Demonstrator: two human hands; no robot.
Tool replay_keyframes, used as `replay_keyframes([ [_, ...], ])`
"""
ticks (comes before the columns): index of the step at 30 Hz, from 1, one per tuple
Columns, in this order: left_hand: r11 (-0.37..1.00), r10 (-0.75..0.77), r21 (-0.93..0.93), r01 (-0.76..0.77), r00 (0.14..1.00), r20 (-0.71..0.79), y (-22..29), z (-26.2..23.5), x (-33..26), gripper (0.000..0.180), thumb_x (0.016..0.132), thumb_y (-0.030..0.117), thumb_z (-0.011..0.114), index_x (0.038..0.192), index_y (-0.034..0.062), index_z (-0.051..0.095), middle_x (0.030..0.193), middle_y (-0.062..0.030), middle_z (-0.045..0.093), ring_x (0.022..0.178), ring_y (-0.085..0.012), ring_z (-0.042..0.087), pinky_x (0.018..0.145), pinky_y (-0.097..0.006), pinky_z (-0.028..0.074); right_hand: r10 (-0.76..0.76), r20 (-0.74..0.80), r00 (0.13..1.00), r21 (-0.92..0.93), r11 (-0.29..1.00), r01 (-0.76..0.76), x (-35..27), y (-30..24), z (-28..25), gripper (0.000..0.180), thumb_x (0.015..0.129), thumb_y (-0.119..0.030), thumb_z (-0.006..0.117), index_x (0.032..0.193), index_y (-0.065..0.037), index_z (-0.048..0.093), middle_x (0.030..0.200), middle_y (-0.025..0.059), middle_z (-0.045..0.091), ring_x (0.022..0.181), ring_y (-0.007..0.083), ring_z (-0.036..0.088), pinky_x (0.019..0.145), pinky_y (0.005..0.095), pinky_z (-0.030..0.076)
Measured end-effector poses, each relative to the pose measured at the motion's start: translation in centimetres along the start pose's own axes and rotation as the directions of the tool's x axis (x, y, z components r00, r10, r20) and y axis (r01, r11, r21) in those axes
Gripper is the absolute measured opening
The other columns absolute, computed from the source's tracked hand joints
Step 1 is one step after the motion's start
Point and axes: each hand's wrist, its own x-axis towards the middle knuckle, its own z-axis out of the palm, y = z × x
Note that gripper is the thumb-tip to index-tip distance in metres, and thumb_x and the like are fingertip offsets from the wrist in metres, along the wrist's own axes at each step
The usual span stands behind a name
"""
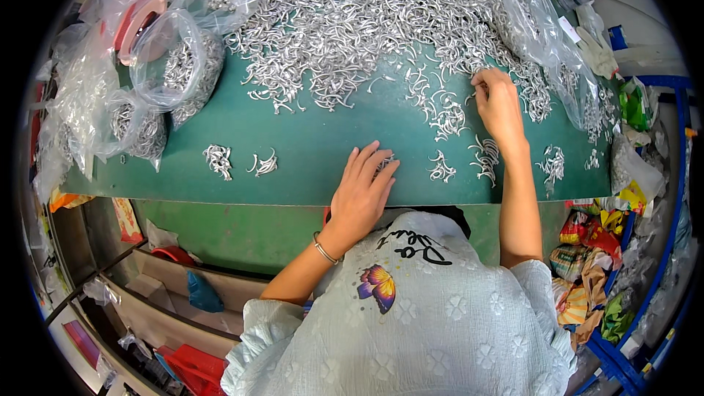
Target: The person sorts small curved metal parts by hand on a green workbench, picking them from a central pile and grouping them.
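My left hand (364, 182) lies palm down near the table's front edge, fingers stretched and slightly apart. Beneath it sits a small cluster of curved silver metal pieces (383, 166), partly covered by the fingers. Farther out and to the right, my right hand (500, 101) is at the edge of a large heap of the same pieces (345, 22). Its fingers are bent and drawn together; what is between the fingertips is too small to make out. Loose pieces (447, 114) lie just left of it, and a small pile (485, 159) lies nearer me.
More small piles (218, 161) line the green table's (293, 154) front. Clear plastic bags of metal pieces (192, 73) stand at the left; another bag (524, 22) lies at the right. A blue rack (660, 235) with packages flanks the right side. Below left are a drawer (176, 308) and red basket (194, 368).
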Motion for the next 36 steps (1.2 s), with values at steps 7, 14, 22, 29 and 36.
replay_keyframes([
  [7,1.0,0.001,-0.001,-0.001,1.0,-0.006,0.0,0.0,-0.1,0.033,0.082,0.003,0.066,0.114,0.0063,0.062,0.123,-0.0109,0.056,0.126,-0.034,0.048,0.107,-0.052,0.037,0.16,0.113,0.981,0.186,0.966,-0.179,0.4,0.7,-2.1,0.014,0.082,0.0,0.067,0.095,0.001,0.071,0.086,0.0136,0.069,0.071,0.022,0.066,0.068,0.0314,0.051],
  [14,1.0,0.011,-0.005,-0.011,1.0,-0.013,-0.1,0.0,0.0,0.032,0.081,0.003,0.067,0.113,0.0061,0.062,0.123,-0.0112,0.056,0.126,-0.0343,0.048,0.106,-0.052,0.037,0.291,0.046,0.956,0.211,0.932,-0.294,0.4,1.4,-2.8,0.014,0.083,-0.002,0.068,0.096,0.002,0.071,0.075,0.0139,0.07,0.063,0.0165,0.063,0.064,0.0297,0.051],
  [22,1.0,0.006,-0.014,-0.007,1.0,-0.014,0.0,0.0,0.0,0.031,0.081,0.003,0.067,0.112,0.0062,0.063,0.123,-0.0109,0.057,0.126,-0.0341,0.048,0.106,-0.052,0.037,-0.149,0.077,0.986,0.208,0.969,0.13,0.4,-1.5,-0.6,0.012,0.085,-0.005,0.066,0.095,0.0,0.069,0.086,0.0141,0.07,0.077,0.0275,0.067,0.071,0.0344,0.052],
  [29,1.0,0.003,-0.015,-0.003,1.0,-0.013,-0.1,0.1,0.0,0.031,0.081,0.004,0.067,0.112,0.0061,0.063,0.122,-0.0107,0.057,0.126,-0.0338,0.048,0.106,-0.052,0.037,-0.183,0.357,0.916,-0.088,0.97,0.229,1.4,-5.2,1.2,0.004,0.079,0.001,0.061,0.083,0.001,0.06,0.088,0.0173,0.065,0.083,0.0373,0.065,0.071,0.0468,0.051],
  [36,1.0,0.009,-0.006,-0.009,1.0,-0.014,-0.1,-0.1,-0.1,0.035,0.081,0.004,0.067,0.116,0.0061,0.06,0.123,-0.0115,0.056,0.125,-0.0341,0.048,0.106,-0.051,0.038,-0.108,0.433,0.895,0.342,0.938,-0.052,1.8,-5.3,-0.5,0.009,0.085,-0.005,0.065,0.086,0.002,0.06,0.082,0.0163,0.067,0.076,0.0337,0.065,0.068,0.039,0.051],
])
